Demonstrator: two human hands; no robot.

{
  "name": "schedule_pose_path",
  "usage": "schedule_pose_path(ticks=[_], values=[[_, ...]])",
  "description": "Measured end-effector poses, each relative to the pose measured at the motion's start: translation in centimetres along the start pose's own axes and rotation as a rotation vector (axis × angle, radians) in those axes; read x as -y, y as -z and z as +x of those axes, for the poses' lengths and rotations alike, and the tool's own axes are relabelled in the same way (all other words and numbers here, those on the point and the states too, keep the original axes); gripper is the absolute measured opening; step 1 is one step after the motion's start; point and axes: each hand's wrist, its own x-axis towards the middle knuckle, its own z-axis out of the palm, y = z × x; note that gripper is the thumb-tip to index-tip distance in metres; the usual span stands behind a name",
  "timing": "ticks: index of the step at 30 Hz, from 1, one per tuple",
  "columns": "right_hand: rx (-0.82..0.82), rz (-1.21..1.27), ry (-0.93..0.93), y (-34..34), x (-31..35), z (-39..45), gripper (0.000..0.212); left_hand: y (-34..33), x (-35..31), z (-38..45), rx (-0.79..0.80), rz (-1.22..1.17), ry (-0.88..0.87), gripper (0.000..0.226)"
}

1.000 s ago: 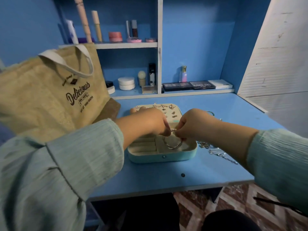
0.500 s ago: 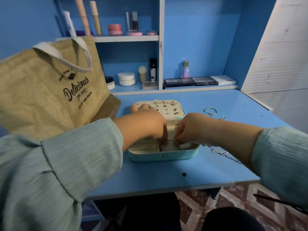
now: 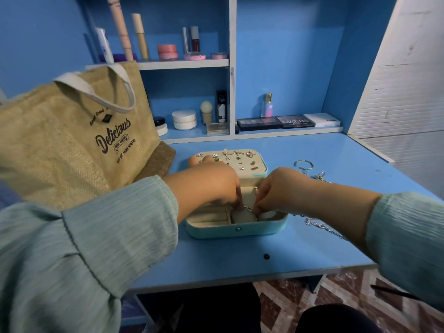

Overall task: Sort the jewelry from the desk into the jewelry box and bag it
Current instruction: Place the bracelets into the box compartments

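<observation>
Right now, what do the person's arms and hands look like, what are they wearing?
Both arms wear long, loose sleeves of pale grey-green fabric with a fine ribbed texture: the left sleeve has a stitched seam across the forearm, and the right sleeve gathers at the cuff. Both end short of the wrists, so the left hand and right hand are bare, with no gloves. No rings or bracelets show.

sleeves (image 3: 84,248): pale green, ribbed, loose | cuffs: seamed | hands (image 3: 209,181): bare

The blue desk (image 3: 240,258) carries a jewelry box (image 3: 236,230), burlap bag (image 3: 72,140), and loose chains (image 3: 322,227).
</observation>
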Motion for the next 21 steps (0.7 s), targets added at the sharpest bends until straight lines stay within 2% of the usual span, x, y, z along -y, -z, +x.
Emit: schedule_pose_path(ticks=[4,9,13,17,21], values=[[-0.064,0.117,0.027,0.9,-1.1,0.0,0.002,0.6,-0.1,0.1,-0.014,-0.026,-0.011,0.036],[-0.138,0.113,-0.017,4.3,-4.2,0.2,0.006,2.1,-1.5,1.5,-0.092,-0.100,-0.073,0.027],[-0.125,0.063,-0.109,6.4,-7.5,0.2,0.006,3.1,-3.8,3.6,-0.135,-0.162,-0.132,0.021],[-0.116,0.007,-0.207,7.4,-10.5,0.4,0.015,4.2,-6.5,6.1,-0.158,-0.146,-0.171,0.021],[-0.117,-0.041,-0.283,7.6,-12.8,0.7,0.013,4.7,-8.7,9.0,-0.204,-0.128,-0.212,0.021]])
